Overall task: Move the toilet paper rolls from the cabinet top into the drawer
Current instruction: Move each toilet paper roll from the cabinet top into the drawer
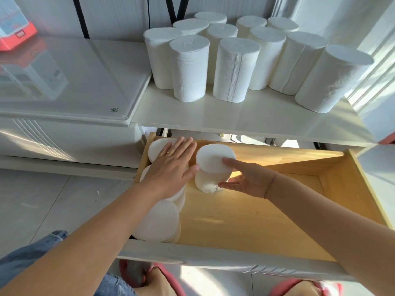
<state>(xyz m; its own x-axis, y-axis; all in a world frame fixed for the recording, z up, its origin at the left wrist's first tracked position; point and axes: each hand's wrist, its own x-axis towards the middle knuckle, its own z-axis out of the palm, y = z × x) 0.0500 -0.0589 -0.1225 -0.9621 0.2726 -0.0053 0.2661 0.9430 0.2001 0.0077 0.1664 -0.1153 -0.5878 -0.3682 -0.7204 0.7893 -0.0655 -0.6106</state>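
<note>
Here the roll [214, 167] being placed stands upright in the far left part of the drawer [333, 180], its long axis vertical and its flat round end facing up. The right hand [249, 180] is on its right side, thumb over the top edge and fingers against the lower wall, so it grips the roll from the right. The left hand [171, 167] lies flat and spread on the tops of the rows of rolls already stowed [159, 221] along the drawer's left wall, holding nothing, its thumb touching the new roll's left edge. The gap between this roll and the stowed ones is narrow, so I judge the next move to be a short push left, and the right hand is the one placed for it. The rest of the drawer, to the right and near, is bare wood.

On the cabinet top [256, 116], beyond the drawer, about a dozen rolls [235, 69] stand upright in a cluster, so most of the job is left.

Readable writing is scant: a small round mark [114, 109] on the glossy white lid at left, too fine to read, and a red and white box [15, 33] at far left with blurred print.
</note>
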